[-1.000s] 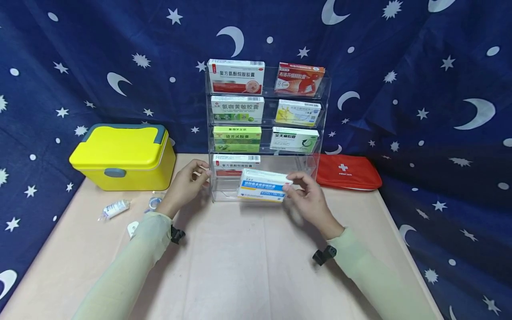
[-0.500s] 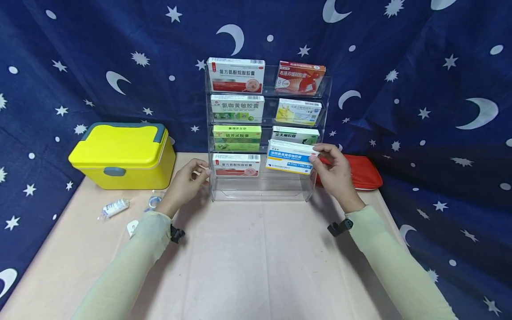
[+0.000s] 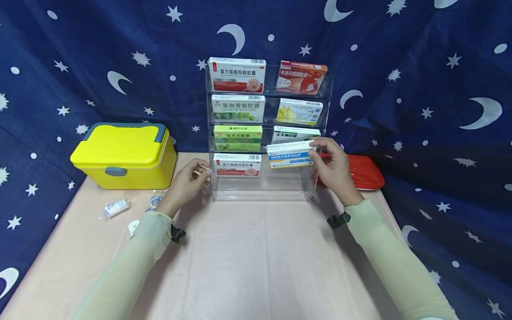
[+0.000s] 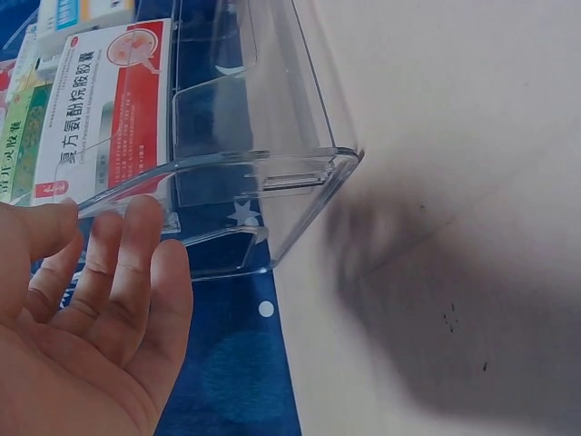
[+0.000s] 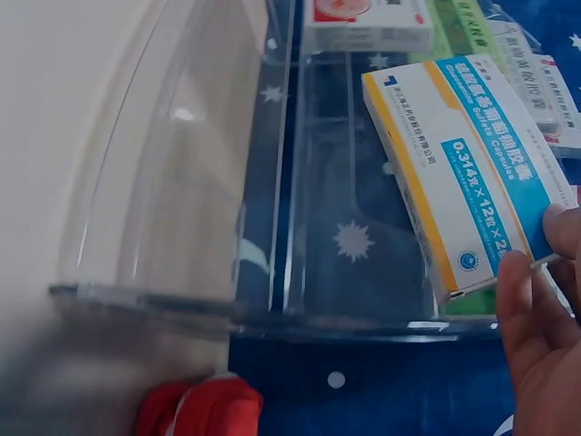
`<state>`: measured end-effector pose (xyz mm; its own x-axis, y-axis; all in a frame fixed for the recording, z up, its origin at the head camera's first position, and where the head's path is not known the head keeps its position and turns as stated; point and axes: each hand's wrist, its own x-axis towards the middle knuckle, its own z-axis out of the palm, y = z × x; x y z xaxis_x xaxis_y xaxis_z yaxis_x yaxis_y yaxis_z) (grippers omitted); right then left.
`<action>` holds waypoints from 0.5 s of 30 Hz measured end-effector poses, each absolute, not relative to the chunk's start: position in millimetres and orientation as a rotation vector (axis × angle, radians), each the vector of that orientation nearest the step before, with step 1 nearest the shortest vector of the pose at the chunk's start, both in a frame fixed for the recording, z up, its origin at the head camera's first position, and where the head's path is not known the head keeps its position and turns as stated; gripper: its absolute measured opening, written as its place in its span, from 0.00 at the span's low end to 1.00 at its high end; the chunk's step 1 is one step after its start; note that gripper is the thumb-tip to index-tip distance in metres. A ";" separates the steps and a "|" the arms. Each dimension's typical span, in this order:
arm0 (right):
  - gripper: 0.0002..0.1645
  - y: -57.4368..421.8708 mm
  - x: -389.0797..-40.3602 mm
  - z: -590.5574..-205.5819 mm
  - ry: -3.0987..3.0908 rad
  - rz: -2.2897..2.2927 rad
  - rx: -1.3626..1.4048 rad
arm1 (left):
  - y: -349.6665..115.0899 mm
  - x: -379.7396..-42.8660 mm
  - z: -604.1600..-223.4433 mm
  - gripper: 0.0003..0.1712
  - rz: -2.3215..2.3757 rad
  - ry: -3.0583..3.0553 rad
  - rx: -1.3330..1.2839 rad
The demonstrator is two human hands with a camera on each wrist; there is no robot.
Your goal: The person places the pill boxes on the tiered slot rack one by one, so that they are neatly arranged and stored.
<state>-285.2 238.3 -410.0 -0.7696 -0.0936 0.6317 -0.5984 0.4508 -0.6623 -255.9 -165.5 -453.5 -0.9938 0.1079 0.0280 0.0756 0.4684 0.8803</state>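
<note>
A clear acrylic tiered rack [image 3: 260, 195] stands on the table with medicine boxes in its tiers. My right hand [image 3: 334, 169] pinches a white, blue and yellow medicine box [image 3: 289, 155] by its right end, in front of the right side of the rack. This box overlaps the lower part of a white and green box [image 3: 295, 133]. In the right wrist view thumb and fingers grip the corner of the held box [image 5: 463, 173]. My left hand [image 3: 188, 184] holds the left side edge of the rack, beside a white and red box [image 3: 237, 165] in a lower tier.
A yellow lidded case [image 3: 124, 155] stands at the left. Before it lie a wrapped white roll [image 3: 116, 208], a small bagged blue-white item [image 3: 155, 202] and a white tag [image 3: 133, 227]. A red first-aid pouch [image 3: 366, 173] lies right of the rack, near the starry curtain [image 3: 432, 89].
My right hand has carried the blue and white box up and to the right from low before the rack, then tilted its top toward the viewer. My left hand has stayed at the rack's edge.
</note>
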 end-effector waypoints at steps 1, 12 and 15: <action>0.14 239.9 -286.0 -411.5 -2.214 1.259 0.581 | -165.4 -255.7 -453.3 0.13 1.590 2.670 0.164; 0.14 247.1 -284.6 -420.2 -2.304 0.935 0.625 | -164.7 -255.8 -452.9 0.13 1.590 2.663 0.155; 0.14 248.0 -283.2 -421.5 -2.287 0.869 0.622 | -164.0 -256.0 -452.5 0.13 1.591 2.656 0.150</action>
<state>-283.2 248.0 -421.5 -0.7056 -0.2060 0.6780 -0.6043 0.6745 -0.4241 -256.0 -164.0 -452.5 -0.9944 0.1043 0.0142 0.0617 0.4686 0.8813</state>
